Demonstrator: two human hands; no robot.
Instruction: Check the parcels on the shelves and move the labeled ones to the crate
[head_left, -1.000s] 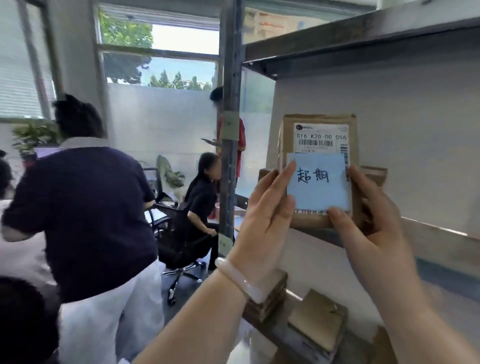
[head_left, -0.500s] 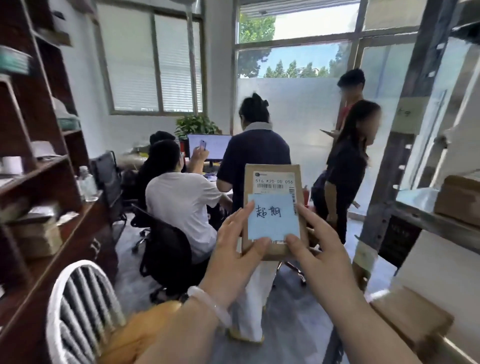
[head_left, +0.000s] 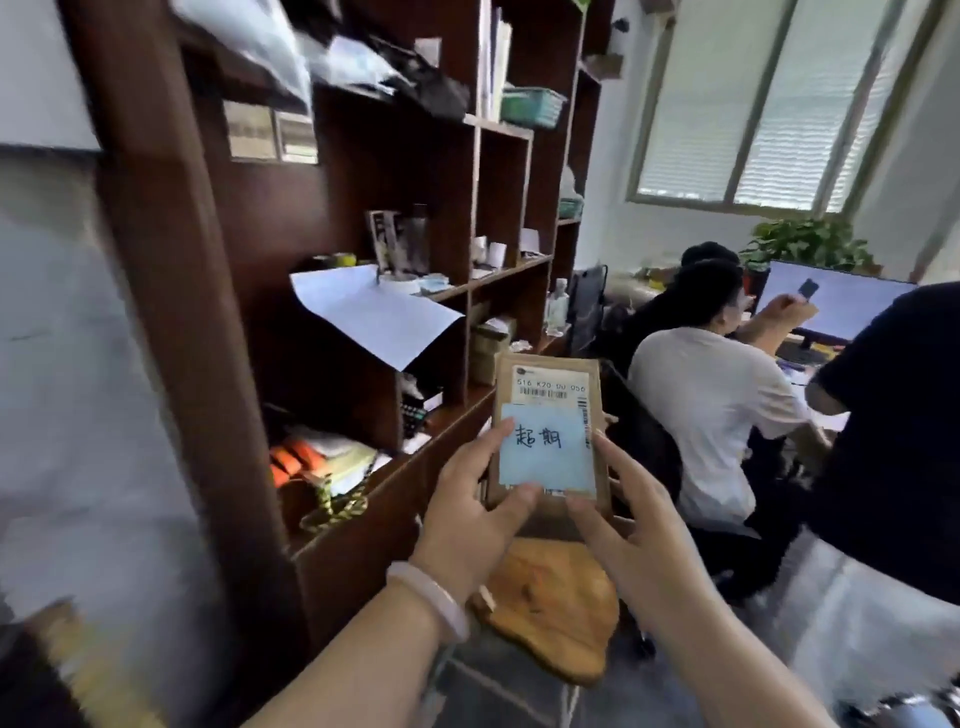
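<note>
A small brown cardboard parcel (head_left: 549, 374) is held upright in front of me, at mid height in the head view. It carries a white barcode label at the top and a light blue note (head_left: 548, 449) with handwriting below. My left hand (head_left: 475, 512), with a pale bangle on the wrist, grips its left edge and bottom. My right hand (head_left: 631, 525) grips its right edge and bottom. No crate is in view.
A dark brown bookcase (head_left: 363, 525) full of papers and small items stands close on my left. Below my hands is a chair with an orange cushion (head_left: 556, 603). A seated person in a white shirt (head_left: 711, 410) and a standing person in dark clothes (head_left: 904, 441) are to the right.
My view has swung left, away from the metal parcel shelf, past the people, to the brown bookcase. Both hands still hold the same parcel in front of me.
</note>
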